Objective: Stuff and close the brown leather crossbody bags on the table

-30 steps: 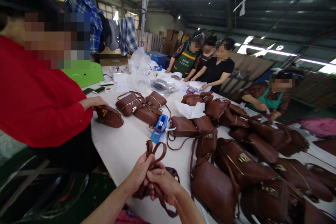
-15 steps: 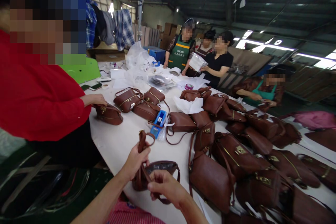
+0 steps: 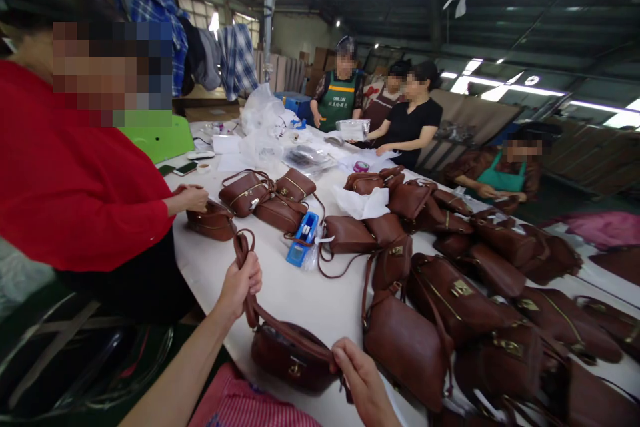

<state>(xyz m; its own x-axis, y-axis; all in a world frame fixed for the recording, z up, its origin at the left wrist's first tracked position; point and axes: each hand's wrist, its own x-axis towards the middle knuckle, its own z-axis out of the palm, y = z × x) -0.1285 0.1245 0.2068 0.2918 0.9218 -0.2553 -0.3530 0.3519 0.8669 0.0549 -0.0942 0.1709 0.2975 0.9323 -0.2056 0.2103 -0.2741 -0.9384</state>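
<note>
My left hand (image 3: 241, 283) is closed around the folded brown strap (image 3: 245, 260) of a small brown handbag (image 3: 290, 353) and holds it up and to the left. The strap runs taut down to my right hand (image 3: 361, 380), which pinches its other end at the bag's right side. The bag lies at the near edge of the white table (image 3: 280, 287). A larger brown bag (image 3: 407, 347) rests just right of my right hand.
Several brown handbags (image 3: 475, 267) cover the table's right half. A blue tape dispenser (image 3: 303, 238) lies mid-table. A person in a red top (image 3: 80, 180) stands at the left, holding a bag (image 3: 213, 220). Other people work at the far end near plastic bags (image 3: 265, 120).
My hands have pulled apart: the left went up and left with the strap, the right down and right, stretching the strap straight. The bag now lies with its clasp showing.
</note>
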